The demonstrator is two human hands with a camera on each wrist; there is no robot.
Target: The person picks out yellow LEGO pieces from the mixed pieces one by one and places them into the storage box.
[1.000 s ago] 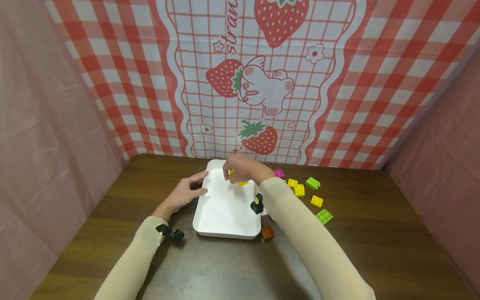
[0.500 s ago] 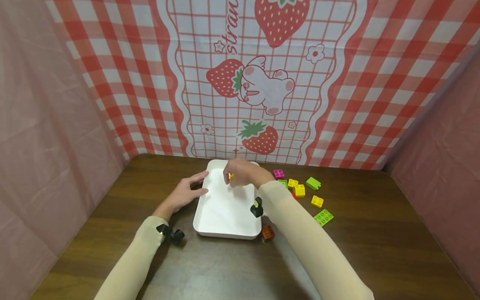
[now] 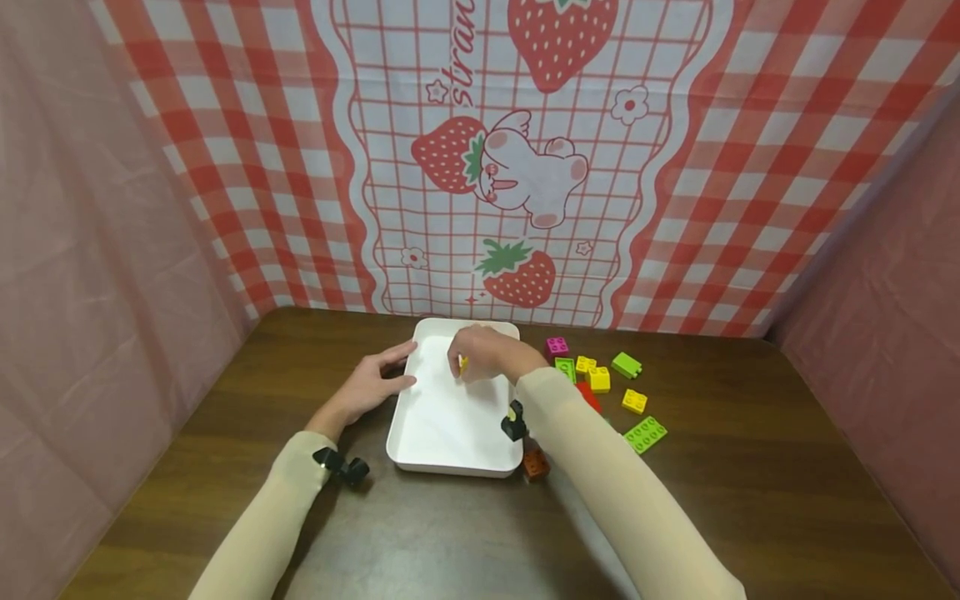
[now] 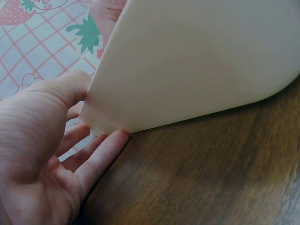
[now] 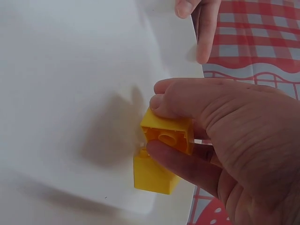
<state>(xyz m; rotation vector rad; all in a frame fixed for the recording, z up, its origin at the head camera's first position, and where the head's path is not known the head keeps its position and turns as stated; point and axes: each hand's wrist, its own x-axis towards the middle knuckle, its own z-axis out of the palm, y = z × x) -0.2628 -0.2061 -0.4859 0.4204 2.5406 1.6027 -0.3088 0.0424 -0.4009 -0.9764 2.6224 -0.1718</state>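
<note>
My right hand (image 3: 486, 353) is over the far part of a white tray (image 3: 452, 429). It pinches a yellow toy brick (image 5: 165, 123) between thumb and fingers, and the brick's hollow underside faces the right wrist camera. Right beside it in the tray is a second yellow brick (image 5: 153, 175), close to a fingertip; whether the two bricks touch I cannot tell. In the head view the hand hides most of both. My left hand (image 3: 364, 388) rests against the tray's left side with spread, fairly straight fingers, the fingertips touching its outer wall in the left wrist view.
Right of the tray lie a magenta brick (image 3: 557, 347), yellow bricks (image 3: 598, 379), a red piece (image 3: 588, 396) and green bricks (image 3: 646, 434). A brown brick (image 3: 536, 465) sits by the tray's near right corner. Behind the wooden table (image 3: 420, 533) hangs a strawberry-print cloth (image 3: 375, 167).
My right hand has shifted slightly toward me within the tray, still pinching the yellow brick. More of the green and red pieces shows beside my sleeve. My left hand has stayed put.
</note>
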